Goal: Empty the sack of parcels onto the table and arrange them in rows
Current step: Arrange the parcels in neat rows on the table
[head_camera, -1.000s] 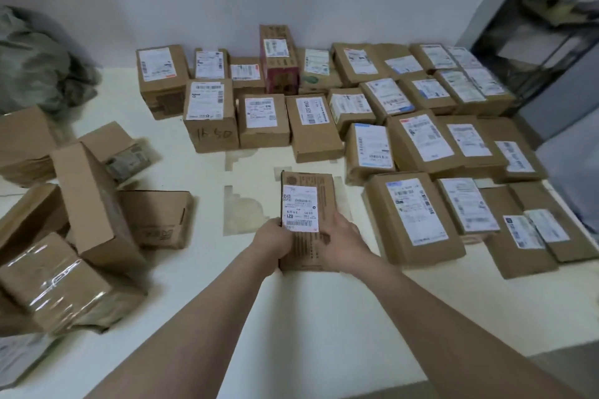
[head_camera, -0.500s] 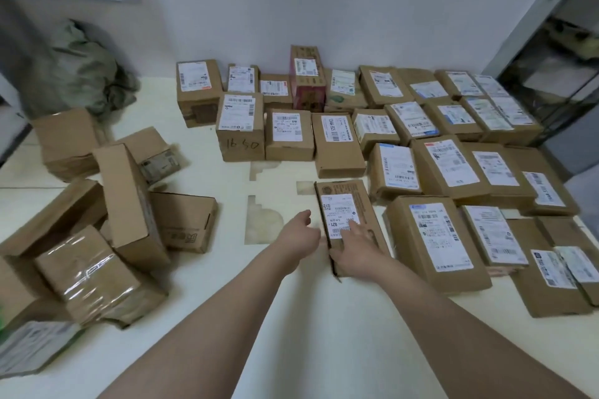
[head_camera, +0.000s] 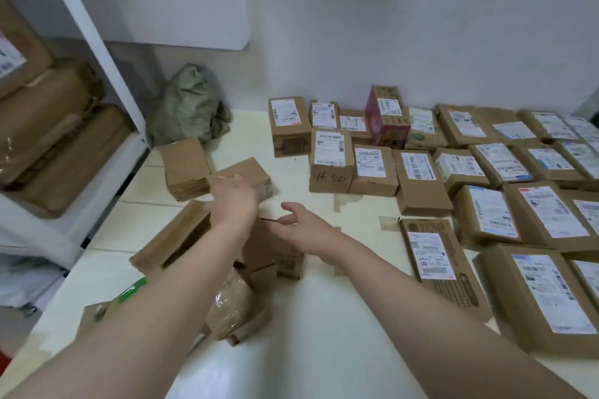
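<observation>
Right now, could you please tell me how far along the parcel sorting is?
Done: the sack lies crumpled and looks empty, and most parcels sit label-up in rows on the right. In hand: nothing; the left hand and right hand reach, open, over the loose pile. Left: that pile needs arranging into the rows.

A plain white wall is backing the cream surface; a white shelf unit is standing at left.
</observation>
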`<state>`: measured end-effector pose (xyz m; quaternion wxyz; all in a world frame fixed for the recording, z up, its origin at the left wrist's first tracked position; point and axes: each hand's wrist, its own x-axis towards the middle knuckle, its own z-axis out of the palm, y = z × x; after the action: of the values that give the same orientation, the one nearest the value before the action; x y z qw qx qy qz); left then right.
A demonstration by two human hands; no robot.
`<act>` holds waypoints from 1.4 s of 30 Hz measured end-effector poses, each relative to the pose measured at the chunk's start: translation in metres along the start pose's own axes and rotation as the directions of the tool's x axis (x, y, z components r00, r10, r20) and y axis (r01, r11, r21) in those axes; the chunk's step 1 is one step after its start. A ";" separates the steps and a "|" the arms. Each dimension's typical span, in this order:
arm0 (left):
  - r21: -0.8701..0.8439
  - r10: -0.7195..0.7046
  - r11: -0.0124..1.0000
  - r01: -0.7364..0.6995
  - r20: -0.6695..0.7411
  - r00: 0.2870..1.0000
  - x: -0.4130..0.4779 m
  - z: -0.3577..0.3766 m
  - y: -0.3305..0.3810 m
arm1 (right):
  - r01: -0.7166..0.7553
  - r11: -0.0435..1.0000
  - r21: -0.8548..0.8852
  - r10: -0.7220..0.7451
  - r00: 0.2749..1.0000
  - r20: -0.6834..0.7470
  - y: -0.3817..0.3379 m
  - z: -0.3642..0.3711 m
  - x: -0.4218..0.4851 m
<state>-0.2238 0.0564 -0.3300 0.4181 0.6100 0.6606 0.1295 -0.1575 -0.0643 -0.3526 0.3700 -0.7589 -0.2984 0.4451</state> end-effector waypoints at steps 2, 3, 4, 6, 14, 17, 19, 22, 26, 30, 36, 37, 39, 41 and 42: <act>-0.232 -0.122 0.956 0.181 0.245 0.962 0.012 -0.004 -0.005 | -0.011 0.996 -0.089 0.010 1.000 -0.011 -0.005 0.015 0.008; -0.291 -0.116 0.934 0.207 0.301 0.946 0.010 -0.006 -0.007 | -0.054 0.988 -0.145 0.046 0.997 -0.058 -0.002 0.018 0.013; -0.277 -0.097 0.942 0.190 0.317 0.944 0.007 -0.007 -0.007 | -0.126 0.976 -0.178 0.105 0.987 -0.123 0.003 0.016 0.016; -0.132 -0.028 0.989 0.066 0.269 0.963 0.004 -0.005 -0.008 | -0.249 0.964 -0.095 0.227 0.953 -0.198 0.016 0.004 0.013; -0.154 -0.048 0.977 0.146 0.509 0.860 -0.008 0.047 -0.013 | -0.029 0.943 0.332 0.198 0.849 -0.489 0.078 -0.051 -0.042; -0.439 -0.022 0.818 0.372 0.622 0.783 -0.035 0.065 -0.004 | 0.097 0.995 -0.025 -0.093 0.801 -0.591 0.096 -0.063 -0.061; -0.502 -0.054 0.717 0.484 0.652 0.756 -0.042 0.072 -0.004 | 0.100 0.954 -0.283 -0.257 0.757 -0.601 0.110 -0.071 -0.067; -0.418 -0.095 0.737 0.531 0.714 0.694 -0.045 0.076 -0.011 | 0.116 0.922 -0.368 -0.327 0.740 -0.587 0.120 -0.077 -0.073; -0.268 -0.115 0.855 0.444 0.736 0.667 -0.049 0.083 -0.022 | -0.074 0.924 -0.375 -0.203 0.737 -0.645 0.127 -0.076 -0.072; -0.240 -0.120 0.888 0.392 0.702 0.702 -0.063 0.093 -0.024 | -0.279 0.959 0.059 0.259 0.767 -0.586 0.137 -0.076 -0.067; 0.071 -0.221 0.970 0.232 0.653 0.724 -0.086 0.117 -0.053 | -0.234 0.940 0.247 0.320 0.858 -0.402 0.155 -0.064 -0.058; 0.099 -0.237 0.969 0.228 0.648 0.724 -0.088 0.120 -0.056 | -0.232 0.950 0.211 0.301 0.863 -0.406 0.157 -0.064 -0.058; 0.120 -0.246 0.968 0.222 0.643 0.725 -0.090 0.127 -0.060 | -0.246 0.960 0.134 0.281 0.850 -0.446 0.162 -0.067 -0.055; 0.094 -0.227 0.971 0.220 0.656 0.720 -0.093 0.136 -0.060 | -0.290 0.957 0.021 0.261 0.823 -0.505 0.164 -0.073 -0.054; 0.075 -0.205 0.975 0.209 0.672 0.712 -0.095 0.140 -0.059 | -0.306 0.952 -0.028 0.246 0.814 -0.526 0.165 -0.075 -0.054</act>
<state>-0.1744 -0.0908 -0.4191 0.6429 0.5360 0.5272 -0.1460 -0.0928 -0.2188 -0.4401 0.3250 -0.9047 -0.0991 0.2571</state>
